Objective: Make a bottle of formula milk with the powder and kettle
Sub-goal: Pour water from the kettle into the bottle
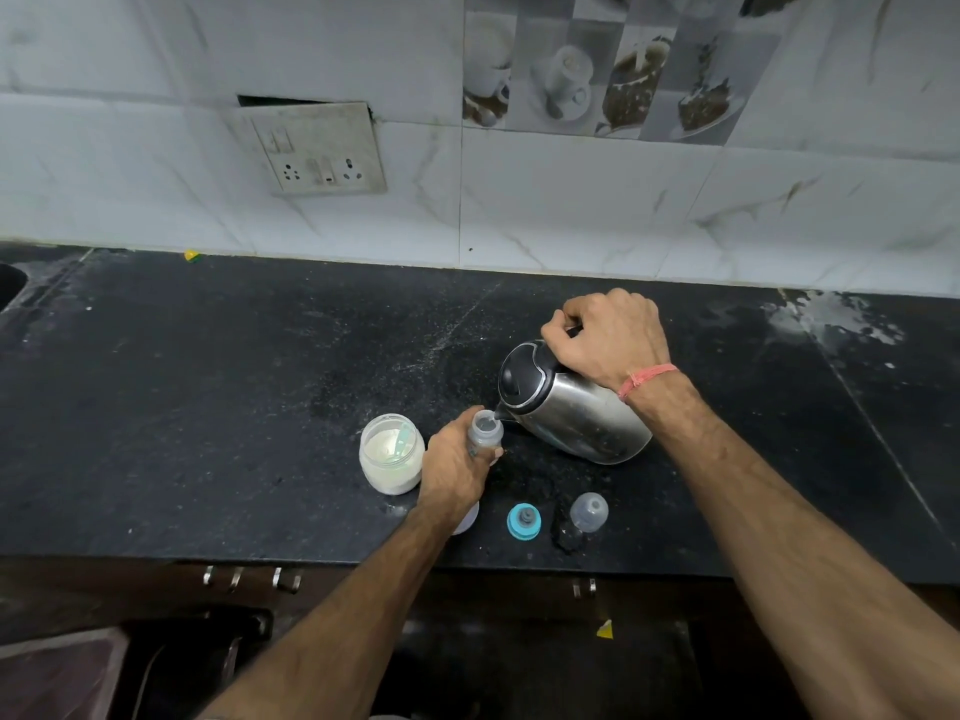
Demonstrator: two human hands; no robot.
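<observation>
My right hand [608, 337] grips the handle of a steel kettle [571, 413] with a black lid, tilted to the left so its spout meets the open mouth of a small grey baby bottle [485, 431]. My left hand [454, 472] holds that bottle upright on the black counter [208, 407]. Just left of the hand stands an open glass jar of white powder [390, 459] with a pale green scoop inside. The teal bottle collar with its teat [523, 521] and the clear bottle cap [588, 511] lie near the counter's front edge.
A white lid [465, 519] peeks out under my left wrist. A tiled wall with a switch and socket plate [317, 148] rises behind the counter. A sink edge [8, 283] shows at far left. White splatter [831, 319] marks the counter at right. Cabinet handles [249, 576] sit below the front edge.
</observation>
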